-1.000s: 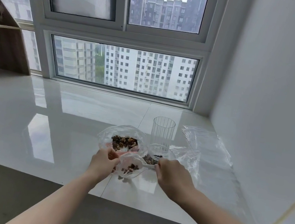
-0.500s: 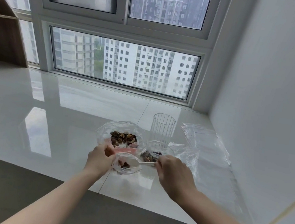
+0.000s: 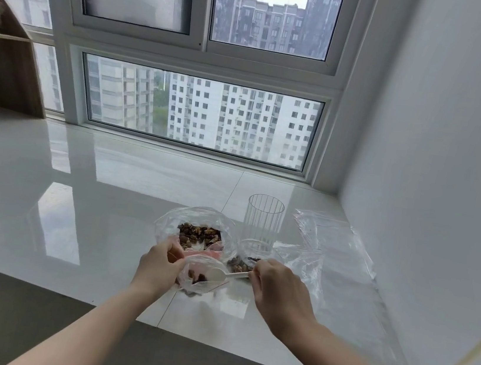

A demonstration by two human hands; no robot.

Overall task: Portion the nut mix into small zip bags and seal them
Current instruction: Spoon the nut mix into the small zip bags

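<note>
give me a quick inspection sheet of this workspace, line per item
surface: glossy white tiled ledge below the window.
job's things: big open bag of nut mix; small zip bag with a few nuts; white spoon tipped into it; second small bag with nuts; stack of empty zip bags.
clutter: empty ribbed clear cup.
grippers: left hand pinches the small bag's mouth; right hand grips the spoon handle.
cables: nothing seen.
surroundings: window, white wall, wooden shelf.
</note>
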